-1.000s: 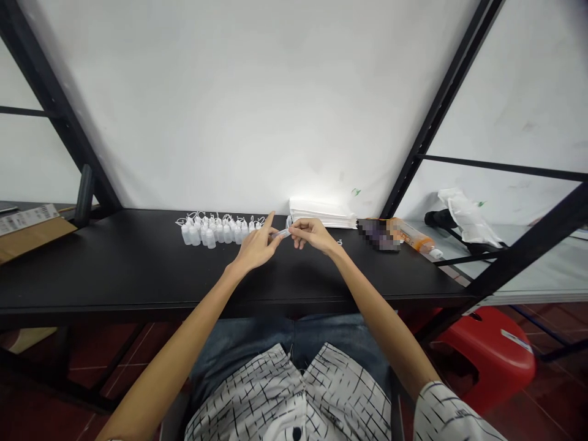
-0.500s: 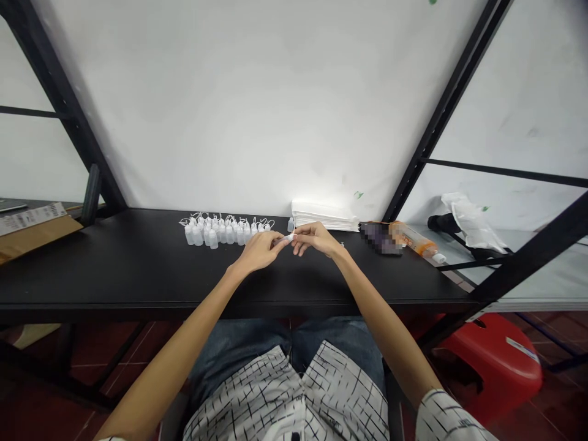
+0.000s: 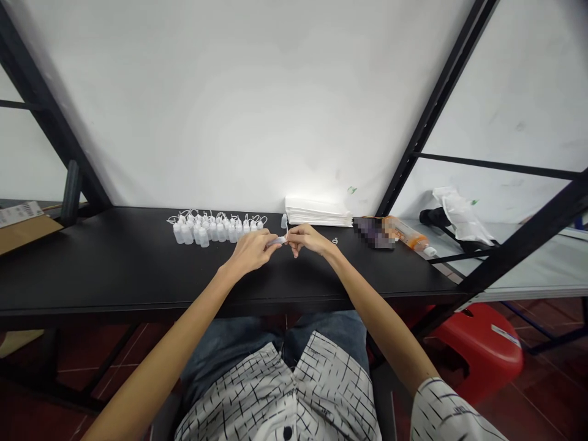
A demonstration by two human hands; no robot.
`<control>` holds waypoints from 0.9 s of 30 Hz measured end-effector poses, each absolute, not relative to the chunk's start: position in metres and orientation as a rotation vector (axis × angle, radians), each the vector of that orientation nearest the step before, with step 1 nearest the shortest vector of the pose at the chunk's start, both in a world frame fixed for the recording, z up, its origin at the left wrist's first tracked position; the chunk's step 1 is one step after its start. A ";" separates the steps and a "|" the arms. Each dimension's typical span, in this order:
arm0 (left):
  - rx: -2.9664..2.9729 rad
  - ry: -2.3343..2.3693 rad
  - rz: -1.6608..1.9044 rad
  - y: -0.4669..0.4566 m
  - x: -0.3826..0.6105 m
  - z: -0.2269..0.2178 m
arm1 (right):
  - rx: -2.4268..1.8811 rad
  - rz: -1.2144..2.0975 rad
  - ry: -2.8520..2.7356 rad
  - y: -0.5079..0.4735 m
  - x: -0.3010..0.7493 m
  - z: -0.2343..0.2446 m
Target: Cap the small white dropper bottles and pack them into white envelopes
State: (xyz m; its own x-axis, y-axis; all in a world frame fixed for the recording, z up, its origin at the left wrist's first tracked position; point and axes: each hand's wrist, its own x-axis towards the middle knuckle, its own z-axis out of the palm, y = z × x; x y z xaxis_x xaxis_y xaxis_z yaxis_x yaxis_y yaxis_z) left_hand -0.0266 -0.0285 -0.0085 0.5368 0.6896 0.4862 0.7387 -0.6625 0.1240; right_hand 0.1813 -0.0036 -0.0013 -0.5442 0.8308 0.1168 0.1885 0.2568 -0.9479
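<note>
Near the middle of the black table, my left hand (image 3: 252, 250) grips a small translucent plastic bottle (image 3: 276, 241), tilted almost flat with its top to the right. My right hand (image 3: 311, 239) is closed in a pinch at the bottle's top end. A thin white strap (image 3: 287, 229) sticks up there; the fingers hide most of the cap. Left of my hands stands a cluster of several similar small bottles (image 3: 203, 236) with white caps and looped straps. One more little bottle (image 3: 283, 220) stands just behind my fingers.
A stack of white paper-like sheets (image 3: 316, 212) lies against the wall. Right of it are a dark blurred item (image 3: 374, 234) and an orange-labelled bottle (image 3: 410, 237) on its side. A tiny white loop (image 3: 335, 241) lies near my right wrist. A cardboard box (image 3: 27, 231) sits far left.
The view has shifted slightly, so everything appears a little further left. My right fingers have turned and curled at the bottle's top, and the strap now stands upright above them.
</note>
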 end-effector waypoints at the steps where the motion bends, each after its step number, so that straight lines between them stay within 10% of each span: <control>1: -2.650 -1.236 -0.758 -0.029 -0.026 -0.009 | -0.921 1.314 -1.896 -0.003 0.181 -0.002; 27: -2.612 -1.260 -0.705 -0.033 -0.023 -0.006 | -0.943 1.214 -1.946 -0.005 0.178 -0.003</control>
